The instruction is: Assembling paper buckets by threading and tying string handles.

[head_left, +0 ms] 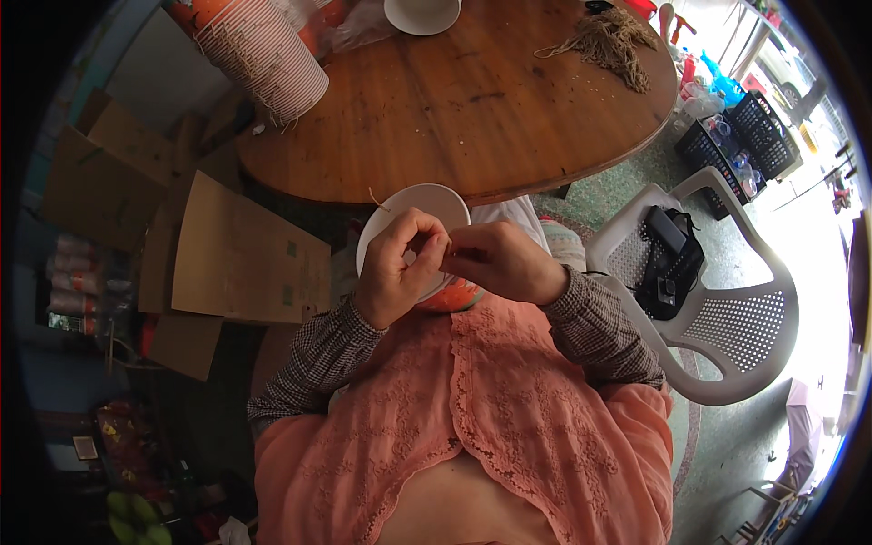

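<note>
Both my hands meet over a white paper bucket (pixel 372 238) with an orange-patterned outside, which is close in front of my body. My left hand (pixel 400 265) is closed, thumb and forefinger pinched together at the bucket's right half. Fingertips of my right hand (pixel 504 259) press together against the left ones. Whatever lies in the pinch is mostly hidden and too small to name. At the bucket's far left rim, a short end of tan twine (pixel 375 199) sticks up. A loose bundle of similar twine (pixel 613 45) lies on the table's far right.
A tall stack of nested paper buckets (pixel 263 59) leans at the left of the round wooden table (pixel 436 127). Another white bucket (pixel 422 14) is at the table's back. An open cardboard box (pixel 245 254) stands left. On the right, a plastic chair (pixel 740 318) holds a black bag (pixel 670 272).
</note>
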Demonstrator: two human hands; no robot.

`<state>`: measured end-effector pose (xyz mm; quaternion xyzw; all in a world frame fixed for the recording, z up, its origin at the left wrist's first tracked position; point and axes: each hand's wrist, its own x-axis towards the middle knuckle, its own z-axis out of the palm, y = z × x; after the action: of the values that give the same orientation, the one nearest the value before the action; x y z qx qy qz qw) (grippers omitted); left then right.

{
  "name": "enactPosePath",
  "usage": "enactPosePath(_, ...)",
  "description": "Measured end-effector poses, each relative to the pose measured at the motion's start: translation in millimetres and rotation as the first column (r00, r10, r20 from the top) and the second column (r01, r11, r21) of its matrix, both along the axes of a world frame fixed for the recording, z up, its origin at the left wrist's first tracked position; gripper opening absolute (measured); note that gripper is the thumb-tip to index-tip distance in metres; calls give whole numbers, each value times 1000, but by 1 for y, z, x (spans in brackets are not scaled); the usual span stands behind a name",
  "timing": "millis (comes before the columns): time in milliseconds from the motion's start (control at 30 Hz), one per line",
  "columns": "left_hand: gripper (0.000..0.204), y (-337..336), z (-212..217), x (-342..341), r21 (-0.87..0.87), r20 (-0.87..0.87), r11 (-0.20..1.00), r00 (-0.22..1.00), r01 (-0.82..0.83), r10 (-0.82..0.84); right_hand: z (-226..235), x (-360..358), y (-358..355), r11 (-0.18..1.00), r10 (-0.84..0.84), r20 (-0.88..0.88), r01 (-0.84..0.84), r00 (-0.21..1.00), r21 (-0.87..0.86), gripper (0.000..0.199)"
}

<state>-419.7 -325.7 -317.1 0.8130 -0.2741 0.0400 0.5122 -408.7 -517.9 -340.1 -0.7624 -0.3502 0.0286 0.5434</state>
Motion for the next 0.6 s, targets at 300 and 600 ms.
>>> enactPosePath(300,26,0,-19,-3,-12,-320,1000,947,24,-26,-5,-1,-9,992,-61,-235,85,970,94,15)
enactPosePath(600,14,-12,-32,9,-208,-533,978,838,4,-117,15,0,-45,993,-10,-137,-6,991,-115,20)
